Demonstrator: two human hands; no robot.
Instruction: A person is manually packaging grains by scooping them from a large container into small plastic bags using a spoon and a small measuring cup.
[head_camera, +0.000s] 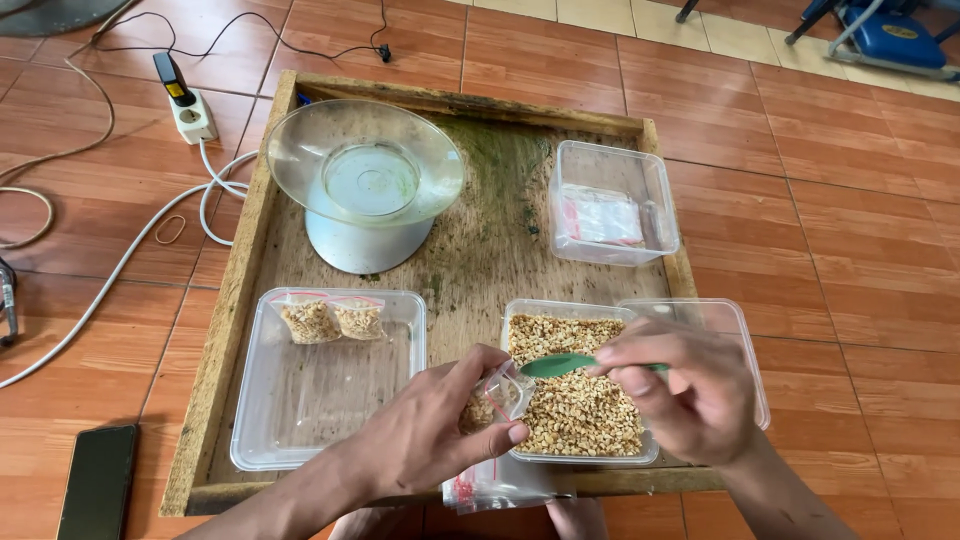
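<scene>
Bag (497, 392) between left fingers (480, 435)

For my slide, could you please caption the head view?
Left hand holds a small clear bag open while right hand brings a green spoon over a tub of chopped nuts.

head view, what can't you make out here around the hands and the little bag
- Small bag: how full it is, hidden by the left hand.
- Green spoon: its handle, covered by the right hand.
- Stack of bags: cut off by the bottom edge.
- Contents of the far tub: blurred behind plastic.
</scene>
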